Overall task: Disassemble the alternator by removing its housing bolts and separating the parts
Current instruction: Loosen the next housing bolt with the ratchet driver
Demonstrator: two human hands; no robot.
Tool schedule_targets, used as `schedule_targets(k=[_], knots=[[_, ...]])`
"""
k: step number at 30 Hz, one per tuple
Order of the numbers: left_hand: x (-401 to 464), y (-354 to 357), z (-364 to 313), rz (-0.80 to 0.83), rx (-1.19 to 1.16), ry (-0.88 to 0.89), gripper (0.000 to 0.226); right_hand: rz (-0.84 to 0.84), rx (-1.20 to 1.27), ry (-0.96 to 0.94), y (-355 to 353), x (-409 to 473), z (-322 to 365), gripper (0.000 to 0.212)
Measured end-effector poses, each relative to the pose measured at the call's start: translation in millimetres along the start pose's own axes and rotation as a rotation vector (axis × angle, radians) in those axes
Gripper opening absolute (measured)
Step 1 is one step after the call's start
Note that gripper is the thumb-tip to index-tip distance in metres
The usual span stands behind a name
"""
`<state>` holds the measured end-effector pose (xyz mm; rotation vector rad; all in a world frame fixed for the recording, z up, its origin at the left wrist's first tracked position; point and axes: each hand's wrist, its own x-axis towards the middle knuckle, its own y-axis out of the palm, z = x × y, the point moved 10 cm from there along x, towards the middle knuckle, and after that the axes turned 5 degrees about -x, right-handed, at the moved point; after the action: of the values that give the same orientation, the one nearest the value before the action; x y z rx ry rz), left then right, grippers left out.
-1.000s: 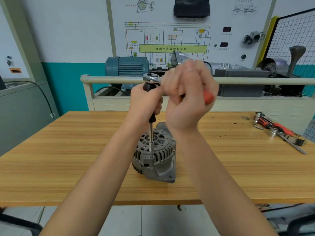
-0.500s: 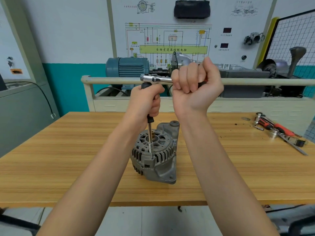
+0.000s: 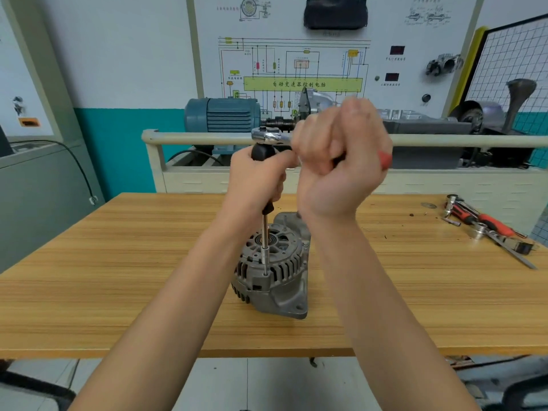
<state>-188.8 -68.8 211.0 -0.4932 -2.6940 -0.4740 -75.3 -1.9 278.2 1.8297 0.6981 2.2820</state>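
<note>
The alternator (image 3: pixel 274 269) sits on the wooden table (image 3: pixel 118 277), end face up and tilted a little toward the camera, straight below both hands. From a housing bolt (image 3: pixel 264 273) on its near rim a long extension bar (image 3: pixel 264 243) rises almost vertically, so the axis that matters runs straight up from bolt to hands. The left hand (image 3: pixel 257 179) is wrapped around the black grip at the top of that bar, holding it plumb over the bolt. The ratchet (image 3: pixel 271 136) sits on top of the bar with its handle lying level and pointing to the right; the right hand (image 3: pixel 341 161) is fisted around that handle, with only the red end showing past the fingers. The right hand is blurred, so the exact lie of its fingers is hard to read. The coming swing probably depends on the bar staying upright while the handle sweeps in a flat arc around it; any lean could slip the socket off the bolt head. No containers are in view; spare sockets and tools (image 3: pixel 486 228) lie loose on the table's far right.
</note>
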Motion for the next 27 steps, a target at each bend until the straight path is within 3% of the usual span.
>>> schedule_targets(k=[5, 8, 11, 15, 19, 22, 24, 27], knots=[[1.0, 17.3, 2.2, 0.461, -0.085, -0.09, 0.033, -0.23, 0.414, 0.473, -42.6, 16.3, -52.5, 0.051], [-7.8, 35.3, 7.7, 0.61, -0.129, -0.189, 0.037, -0.368, 0.677, 0.605, -58.8, 13.2, -77.9, 0.058], [-1.6, 33.1, 12.4, 0.502, -0.117, -0.185, 0.044, -0.383, 0.701, 0.552, -64.7, 14.6, -75.7, 0.06], [7.5, 10.6, 6.7, 0.198, -0.036, -0.075, 0.046, -0.274, 0.427, 0.387, -51.0, 13.7, -47.1, 0.058], [7.3, -6.5, 2.0, -0.111, 0.102, 0.014, 0.039, -0.064, -0.064, -0.049, -8.6, 1.5, 1.3, 0.038], [0.1, 7.6, -12.2, -0.077, 0.306, 0.214, 0.035, 0.065, -0.389, -0.316, 26.2, -17.1, 23.9, 0.022], [0.2, 2.7, -10.9, -0.099, 0.268, 0.228, 0.037, 0.062, -0.392, -0.31, 27.2, -18.3, 23.7, 0.021], [3.7, -5.5, -2.7, -0.043, 0.092, 0.078, 0.036, 0.005, -0.177, -0.16, 4.6, -4.4, 13.0, 0.032]])
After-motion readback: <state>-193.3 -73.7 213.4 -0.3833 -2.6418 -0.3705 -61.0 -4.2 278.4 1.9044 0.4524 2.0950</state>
